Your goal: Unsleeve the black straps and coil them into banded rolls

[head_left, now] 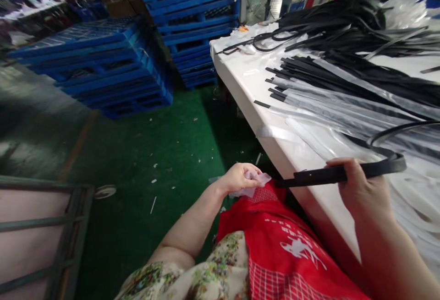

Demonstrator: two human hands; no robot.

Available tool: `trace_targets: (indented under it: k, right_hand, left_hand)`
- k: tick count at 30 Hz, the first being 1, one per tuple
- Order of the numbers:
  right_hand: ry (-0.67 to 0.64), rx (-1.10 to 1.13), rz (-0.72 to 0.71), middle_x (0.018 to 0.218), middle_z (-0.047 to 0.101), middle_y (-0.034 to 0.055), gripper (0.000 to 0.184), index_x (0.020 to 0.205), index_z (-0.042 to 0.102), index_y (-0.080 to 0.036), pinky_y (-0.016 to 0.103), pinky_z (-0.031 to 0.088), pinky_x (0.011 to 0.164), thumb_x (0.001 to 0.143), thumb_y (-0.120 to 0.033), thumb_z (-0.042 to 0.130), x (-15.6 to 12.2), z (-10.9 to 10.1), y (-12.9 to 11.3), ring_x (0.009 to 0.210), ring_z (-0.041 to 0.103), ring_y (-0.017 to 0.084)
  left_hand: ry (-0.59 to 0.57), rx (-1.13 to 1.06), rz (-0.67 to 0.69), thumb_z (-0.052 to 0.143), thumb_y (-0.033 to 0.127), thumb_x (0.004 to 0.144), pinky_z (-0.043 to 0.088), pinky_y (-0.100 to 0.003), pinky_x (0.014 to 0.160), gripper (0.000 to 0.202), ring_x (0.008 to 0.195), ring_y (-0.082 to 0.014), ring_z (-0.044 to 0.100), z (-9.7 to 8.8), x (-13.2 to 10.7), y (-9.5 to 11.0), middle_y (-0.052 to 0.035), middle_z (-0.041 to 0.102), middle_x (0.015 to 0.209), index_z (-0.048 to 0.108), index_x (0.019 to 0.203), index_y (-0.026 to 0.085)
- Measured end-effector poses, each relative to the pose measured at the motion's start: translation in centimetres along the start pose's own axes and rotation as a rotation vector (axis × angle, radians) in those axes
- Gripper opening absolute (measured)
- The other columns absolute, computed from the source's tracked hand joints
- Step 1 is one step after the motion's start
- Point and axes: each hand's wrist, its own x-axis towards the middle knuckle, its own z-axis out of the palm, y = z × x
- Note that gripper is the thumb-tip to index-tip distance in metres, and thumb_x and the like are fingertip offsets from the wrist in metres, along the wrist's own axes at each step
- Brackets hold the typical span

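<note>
My right hand is closed around a long black strip, whose free end points left past the table edge. On its other side the strip bends back in a loop over the table. My left hand pinches a crumpled, thin whitish cloth or plastic piece in front of the red apron. The strip's tip ends just right of that piece; I cannot tell whether they touch. Beside my right hand, many black strips, some in clear plastic sleeves, lie on the white table.
A tangled heap of black strips lies at the table's far end, near clear plastic. Blue pallets are stacked ahead and left. A metal-framed panel stands at lower left. Scraps litter the green floor.
</note>
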Motion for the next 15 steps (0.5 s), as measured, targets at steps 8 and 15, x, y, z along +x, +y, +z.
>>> trace_targets:
  k: [8, 15]
  right_hand:
    - [0.17, 0.415, 0.008, 0.067, 0.063, 0.0037, 0.045, 0.065, 0.068, -0.016, 0.028, 0.048, 0.065, 0.076, -0.059, 0.075, 0.0, 0.1, -1.4, 0.065, 0.058, 0.015]
    - [0.115, 0.478, 0.045, 0.065, 0.063, 0.0028, 0.043, 0.065, 0.068, -0.016, 0.027, 0.049, 0.063, 0.073, -0.057, 0.078, -0.2, 0.6, -0.6, 0.061, 0.058, 0.014]
  left_hand:
    - [-0.121, -0.004, -0.106, 0.088, 0.043, 0.055, 0.039, -0.022, 0.056, 0.046, 0.06, -0.0107, 0.053, 0.7, 0.3, -0.3, -0.0018, 0.063, 0.07, 0.071, 0.082, 0.011]
    - [-0.252, -0.008, -0.072, 0.087, 0.049, 0.058, 0.043, -0.022, 0.062, 0.047, 0.068, -0.0137, 0.06, 1.1, 0.9, -0.8, -0.0055, 0.07, 0.077, 0.074, 0.083, 0.012]
